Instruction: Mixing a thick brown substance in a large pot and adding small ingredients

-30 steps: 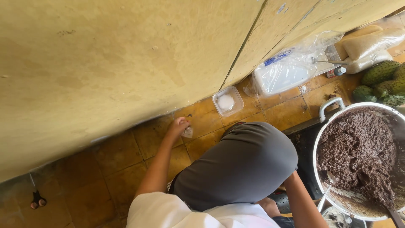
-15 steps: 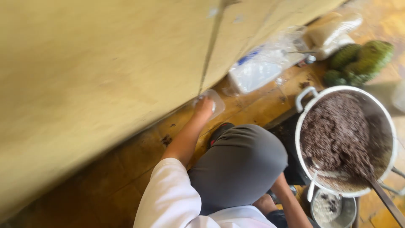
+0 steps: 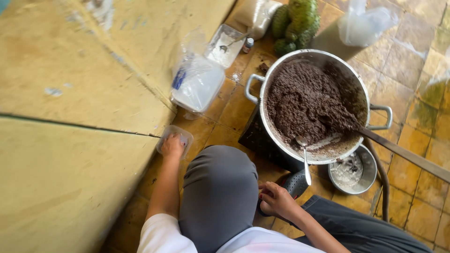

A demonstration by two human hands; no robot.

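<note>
My left hand [image 3: 172, 145] reaches down into a small clear plastic container [image 3: 184, 136] on the tiled floor at the foot of the yellow wall; its fingertips are hidden inside. My right hand [image 3: 276, 199] lies curled beside my grey-clad knee [image 3: 218, 187], next to a dark perforated object [image 3: 296, 183], with nothing seen in it. A big metal pot [image 3: 262, 117] of dark brown mash stands just ahead. A metal spoon [image 3: 305, 161] leans on the pot's near rim, and a long wooden paddle [image 3: 403, 152] sticks out to the right.
A small metal bowl [image 3: 370, 175] with pale residue sits below the pot. A plastic bag of white powder [image 3: 197, 83] and a clear tub with white powder [image 3: 225, 44] lie by the wall [image 3: 70, 117]. Bumpy green fruits [image 3: 296, 21] and another plastic bag [image 3: 368, 23] are at the back.
The view has swung so the pot is now in the middle. My left hand has gone from a small item on the floor to the clear container. My right hand has stayed by the knee.
</note>
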